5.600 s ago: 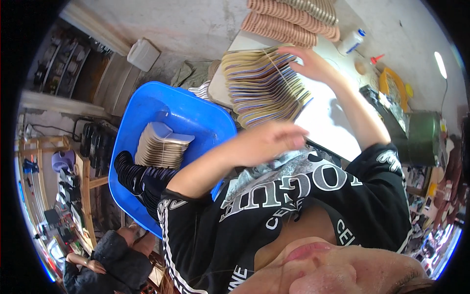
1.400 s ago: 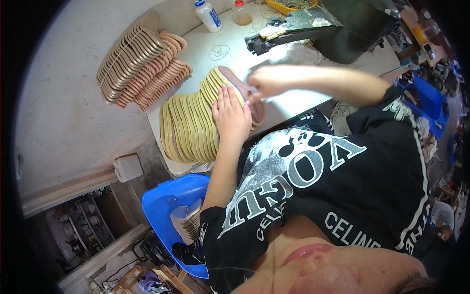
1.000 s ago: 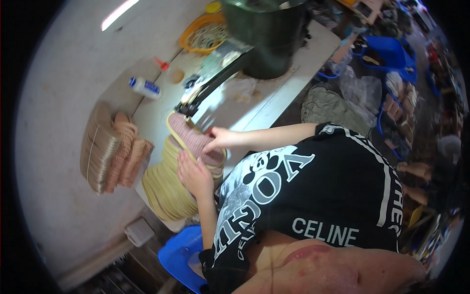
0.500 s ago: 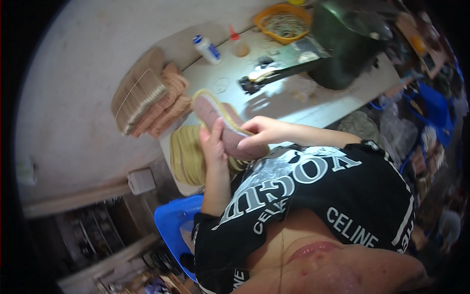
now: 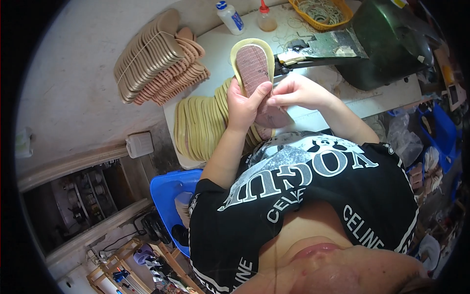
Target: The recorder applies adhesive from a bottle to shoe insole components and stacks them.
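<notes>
My left hand point(image 5: 243, 107) is wrapped round a shoe insole point(image 5: 253, 68) with a mauve woven face and a pale yellow edge, its thumb lying across the face. The insole is held up over the table, rounded end away from me. My right hand point(image 5: 299, 92) pinches at the insole's right edge, near its middle, with thumb and forefinger; whether a thread or trim lies between the fingertips is too small to tell. Just left of and below the hands, a row of yellow-edged insoles point(image 5: 198, 125) leans packed together on the table.
Tied beige insoles point(image 5: 152, 56) stand at the far left by the wall. A green sewing machine point(image 5: 391, 44) occupies the table's right. Behind are a white bottle point(image 5: 230, 18), a red-tipped bottle point(image 5: 267, 20) and a yellow basket point(image 5: 338, 23) of cords. A blue bin point(image 5: 164, 191) is lower left.
The insole has turned more upright, showing its woven face, and sits farther right in view. My right hand has shifted from the lower part of the insole to its right edge. The whole view has shifted.
</notes>
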Demonstrator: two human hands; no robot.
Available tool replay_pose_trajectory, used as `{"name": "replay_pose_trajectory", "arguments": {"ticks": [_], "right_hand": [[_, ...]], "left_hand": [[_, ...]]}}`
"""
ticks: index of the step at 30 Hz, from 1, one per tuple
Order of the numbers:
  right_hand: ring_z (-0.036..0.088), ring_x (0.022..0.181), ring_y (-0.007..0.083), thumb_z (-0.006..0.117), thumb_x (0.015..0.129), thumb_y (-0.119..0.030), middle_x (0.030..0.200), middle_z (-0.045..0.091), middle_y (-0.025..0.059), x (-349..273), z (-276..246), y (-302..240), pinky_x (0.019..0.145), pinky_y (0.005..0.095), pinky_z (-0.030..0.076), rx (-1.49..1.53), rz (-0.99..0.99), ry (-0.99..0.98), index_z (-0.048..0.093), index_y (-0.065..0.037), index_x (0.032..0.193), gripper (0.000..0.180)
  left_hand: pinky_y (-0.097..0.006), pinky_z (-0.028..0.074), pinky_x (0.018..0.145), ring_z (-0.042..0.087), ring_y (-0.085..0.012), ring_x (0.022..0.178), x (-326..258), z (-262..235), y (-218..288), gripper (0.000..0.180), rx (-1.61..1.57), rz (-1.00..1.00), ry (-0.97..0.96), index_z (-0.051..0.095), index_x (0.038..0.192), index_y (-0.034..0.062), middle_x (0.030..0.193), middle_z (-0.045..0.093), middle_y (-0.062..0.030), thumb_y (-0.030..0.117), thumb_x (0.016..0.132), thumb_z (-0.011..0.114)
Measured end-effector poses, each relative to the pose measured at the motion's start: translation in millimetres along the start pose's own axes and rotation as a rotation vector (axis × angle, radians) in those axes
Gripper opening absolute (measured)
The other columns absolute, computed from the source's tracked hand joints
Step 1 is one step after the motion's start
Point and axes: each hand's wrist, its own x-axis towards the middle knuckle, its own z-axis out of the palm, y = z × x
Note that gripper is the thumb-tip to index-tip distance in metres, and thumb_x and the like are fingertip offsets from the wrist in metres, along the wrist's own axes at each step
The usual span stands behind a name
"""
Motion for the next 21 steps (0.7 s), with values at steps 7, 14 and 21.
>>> {"name": "replay_pose_trajectory", "arguments": {"ticks": [7, 14, 21], "right_hand": [[0.05, 0.06, 0.005, 0.066, 0.085, -0.023, 0.064, 0.06, 0.0009, -4.9, 4.2, -2.1, 0.057, 0.0236, 0.042, -0.304, -0.092, 0.236, 0.068, 0.003, 0.084, 0.026], [0.055, 0.088, 0.0055, 0.067, 0.087, -0.018, 0.098, 0.065, 0.0006, -18.5, 3.0, 6.0, 0.081, 0.0245, 0.047, -0.017, 0.103, 0.139, 0.062, 0.003, 0.11, 0.032], [0.058, 0.091, 0.0072, 0.064, 0.089, -0.016, 0.101, 0.066, 0.0039, -34.2, 6.3, 23.6, 0.084, 0.026, 0.047, 0.276, 0.006, 0.377, 0.062, 0.003, 0.111, 0.03]], "left_hand": [[-0.026, 0.05, 0.078, 0.061, -0.0136, 0.083, 9.1, 12.8, -3.8, 0.043, 0.294, 0.213, 0.103, 0.049, 0.106, -0.0011, 0.096, 0.062, -0.0078, 0.009, 0.076, 0.078], [-0.025, 0.051, 0.071, 0.062, -0.0139, 0.075, 44.7, 18.8, 6.1, 0.031, -0.064, -0.008, 0.192, 0.053, 0.103, -0.0003, 0.09, 0.063, -0.0061, 0.005, 0.079, 0.072], [-0.039, 0.038, 0.094, 0.049, -0.0266, 0.104, 87.8, 9.9, -33.2, 0.042, 0.484, 0.001, 0.146, 0.065, 0.099, -0.0021, 0.11, 0.053, -0.0151, 0.028, 0.072, 0.076]]}}
